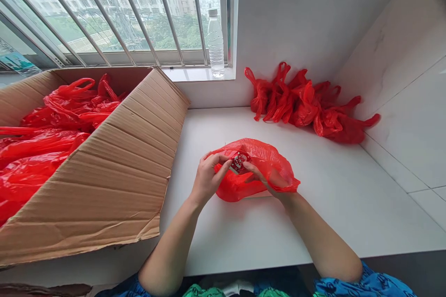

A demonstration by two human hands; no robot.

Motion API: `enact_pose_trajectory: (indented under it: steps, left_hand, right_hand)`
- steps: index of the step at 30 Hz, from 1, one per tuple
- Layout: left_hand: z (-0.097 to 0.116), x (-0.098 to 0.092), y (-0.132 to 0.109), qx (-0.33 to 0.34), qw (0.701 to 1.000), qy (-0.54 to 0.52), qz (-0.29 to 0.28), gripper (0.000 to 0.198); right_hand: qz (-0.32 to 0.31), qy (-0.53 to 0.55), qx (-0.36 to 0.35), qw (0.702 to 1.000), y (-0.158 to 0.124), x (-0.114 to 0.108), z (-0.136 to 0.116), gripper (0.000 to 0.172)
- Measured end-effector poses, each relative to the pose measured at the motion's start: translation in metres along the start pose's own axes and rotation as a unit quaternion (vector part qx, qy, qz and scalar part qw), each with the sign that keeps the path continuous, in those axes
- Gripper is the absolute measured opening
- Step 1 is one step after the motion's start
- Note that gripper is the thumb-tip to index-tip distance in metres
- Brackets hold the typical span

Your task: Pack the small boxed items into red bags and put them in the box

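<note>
Gripping a red plastic bag [275, 167]

The left hand [208, 181] and right hand [263, 177] sit close together, fingers pinching the bag's folds either side of a printed patch [239, 162], on a white counter [348, 209]. A cardboard box [114, 171] holding red bags [59, 111] stands to the left; another heap [306, 106] lies against the wall [296, 23].

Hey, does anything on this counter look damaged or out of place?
The cardboard box's big flap looks damaged: it is deeply creased, ragged along its lower edge, and folded inward over the red plastic bags inside the box.
</note>
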State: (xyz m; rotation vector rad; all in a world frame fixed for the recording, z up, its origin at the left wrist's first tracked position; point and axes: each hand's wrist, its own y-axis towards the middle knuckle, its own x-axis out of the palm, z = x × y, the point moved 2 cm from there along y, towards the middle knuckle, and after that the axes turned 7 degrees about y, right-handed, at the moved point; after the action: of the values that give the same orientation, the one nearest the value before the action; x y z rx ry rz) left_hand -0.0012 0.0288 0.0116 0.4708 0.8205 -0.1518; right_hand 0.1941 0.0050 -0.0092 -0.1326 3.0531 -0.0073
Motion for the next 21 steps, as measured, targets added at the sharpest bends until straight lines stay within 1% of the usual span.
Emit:
enact_pose_trajectory:
  steps: [2,4,5,7,10,12,15,18,21]
  left_hand:
    - [0.001,0.001,-0.001,0.009,1.0,0.005,-0.028,0.023]
    - [0.002,0.002,-0.002,0.025,0.998,0.033,-0.05,0.024]
    - [0.002,0.002,-0.002,0.03,0.997,0.049,-0.053,0.024]
    - [0.002,0.002,-0.002,0.027,0.996,0.069,-0.039,0.025]
    - [0.001,0.001,-0.001,0.011,0.998,0.052,-0.028,0.026]
    - [-0.001,0.002,0.0,-0.007,0.999,0.009,-0.044,0.029]
    - [-0.002,0.003,0.0,-0.046,0.991,-0.092,-0.082,0.032]
    - [-0.002,0.004,0.0,-0.081,0.97,-0.193,-0.127,0.032]
    - [-0.001,0.004,0.0,-0.115,0.939,-0.282,-0.157,0.032]
  right_hand:
    - [-0.041,0.064,0.032,0.997,-0.001,0.004,-0.007,0.04]
    - [-0.054,0.087,0.046,0.994,-0.002,0.004,-0.012,0.038]
    - [-0.058,0.075,0.045,0.994,-0.003,0.003,-0.013,0.036]
    - [-0.089,0.04,0.031,0.995,-0.003,0.0,-0.014,0.029]
    - [-0.13,0.019,-0.003,0.991,-0.004,-0.003,-0.015,0.026]
    - [-0.134,0.018,-0.002,0.991,-0.004,-0.004,-0.017,0.026]
    - [-0.107,-0.002,0.045,0.993,0.0,-0.007,-0.017,0.031]
    - [-0.08,-0.017,0.109,0.991,0.009,-0.009,-0.012,0.04]
    - [-0.08,-0.016,0.121,0.989,0.019,-0.007,-0.002,0.041]
